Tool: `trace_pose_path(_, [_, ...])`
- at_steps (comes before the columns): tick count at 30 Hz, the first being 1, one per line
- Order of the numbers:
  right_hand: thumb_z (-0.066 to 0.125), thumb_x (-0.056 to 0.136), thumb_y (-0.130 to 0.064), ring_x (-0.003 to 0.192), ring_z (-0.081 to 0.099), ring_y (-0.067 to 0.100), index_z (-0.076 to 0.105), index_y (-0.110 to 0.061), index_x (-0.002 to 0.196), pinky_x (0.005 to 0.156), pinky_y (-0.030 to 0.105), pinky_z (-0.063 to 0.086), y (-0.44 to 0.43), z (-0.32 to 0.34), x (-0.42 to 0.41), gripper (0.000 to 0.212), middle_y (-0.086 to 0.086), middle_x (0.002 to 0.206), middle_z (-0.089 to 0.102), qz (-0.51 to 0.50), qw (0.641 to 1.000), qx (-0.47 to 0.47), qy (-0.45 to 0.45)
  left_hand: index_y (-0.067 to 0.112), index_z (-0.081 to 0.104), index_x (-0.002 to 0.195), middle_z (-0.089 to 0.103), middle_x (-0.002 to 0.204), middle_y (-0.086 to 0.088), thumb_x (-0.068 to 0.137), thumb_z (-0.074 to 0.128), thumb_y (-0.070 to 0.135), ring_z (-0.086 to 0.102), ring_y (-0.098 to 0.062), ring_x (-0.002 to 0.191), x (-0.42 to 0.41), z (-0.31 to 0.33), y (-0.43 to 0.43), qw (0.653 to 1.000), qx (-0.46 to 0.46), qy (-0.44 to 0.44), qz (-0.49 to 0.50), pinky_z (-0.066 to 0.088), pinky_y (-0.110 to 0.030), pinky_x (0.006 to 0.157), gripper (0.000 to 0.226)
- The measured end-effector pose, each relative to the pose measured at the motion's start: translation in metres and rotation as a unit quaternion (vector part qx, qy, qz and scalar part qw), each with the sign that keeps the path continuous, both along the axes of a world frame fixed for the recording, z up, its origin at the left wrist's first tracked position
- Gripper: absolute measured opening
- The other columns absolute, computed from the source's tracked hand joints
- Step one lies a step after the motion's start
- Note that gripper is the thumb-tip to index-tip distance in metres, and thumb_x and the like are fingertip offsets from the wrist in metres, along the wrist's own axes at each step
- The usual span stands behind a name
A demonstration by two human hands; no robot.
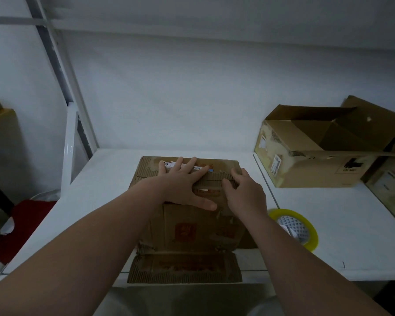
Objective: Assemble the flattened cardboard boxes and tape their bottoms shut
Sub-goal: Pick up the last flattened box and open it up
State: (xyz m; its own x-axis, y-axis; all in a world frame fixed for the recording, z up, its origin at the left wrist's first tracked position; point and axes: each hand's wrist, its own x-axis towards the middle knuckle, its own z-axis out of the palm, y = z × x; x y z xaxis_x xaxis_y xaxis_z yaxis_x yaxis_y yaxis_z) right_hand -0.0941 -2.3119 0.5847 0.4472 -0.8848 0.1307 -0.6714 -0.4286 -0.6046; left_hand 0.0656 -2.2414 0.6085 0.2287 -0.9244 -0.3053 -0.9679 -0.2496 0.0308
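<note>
A worn brown cardboard box [187,231] stands on the white table [351,224] straight in front of me, with one flap [185,267] hanging out toward me over the table's front edge. My left hand [183,185] lies flat with spread fingers on the box's top flaps. Beside it, my right hand [244,195] rests on the same top, its fingers curled over the torn corrugated edge of a flap [212,179]. A roll of yellowish clear tape [294,226] lies on the table just right of my right wrist.
An open, assembled cardboard box [317,169] stands at the right back of the table, with more cardboard [390,185] behind and beside it. The wall runs close behind the table. A white frame [71,142] stands at the left, and red fabric [25,222] lies on the floor below.
</note>
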Motion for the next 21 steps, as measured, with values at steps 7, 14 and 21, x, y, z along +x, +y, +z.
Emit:
trace_pose_path(7, [0.044, 0.098, -0.038, 0.134, 0.04, 0.021, 0.044, -0.023, 0.142, 0.104, 0.032, 0.036, 0.017, 0.007, -0.01, 0.046, -0.001, 0.155, 0.029, -0.013, 1.0, -0.015, 0.014, 0.036, -0.007, 0.151, -0.018, 0.159, 0.002, 0.067, 0.031, 0.089, -0.017, -0.025, 0.146, -0.017, -0.006, 0.019, 0.998, -0.056, -0.02, -0.019, -0.008, -0.066, 0.111, 0.107])
trace_pose_path(14, [0.038, 0.099, -0.04, 0.123, 0.049, 0.02, 0.055, -0.025, 0.133, 0.1, 0.034, 0.039, 0.013, 0.002, -0.033, 0.041, -0.002, 0.136, 0.055, -0.04, 0.991, 0.069, -0.11, 0.023, -0.006, 0.153, -0.013, 0.16, 0.006, 0.071, 0.03, 0.086, -0.012, -0.015, 0.147, -0.032, -0.005, 0.021, 0.997, -0.073, -0.013, -0.029, -0.007, -0.058, 0.115, 0.109])
trace_pose_path(21, [0.053, 0.093, -0.031, 0.105, 0.059, 0.025, 0.06, -0.021, 0.12, 0.081, 0.032, 0.047, -0.01, -0.051, -0.091, 0.03, 0.006, 0.114, 0.064, -0.138, 0.985, 0.045, 0.089, 0.022, -0.003, 0.153, -0.008, 0.161, 0.005, 0.065, 0.014, 0.087, -0.007, -0.013, 0.147, -0.032, -0.009, 0.026, 0.994, -0.103, -0.012, -0.044, -0.003, -0.048, 0.119, 0.111])
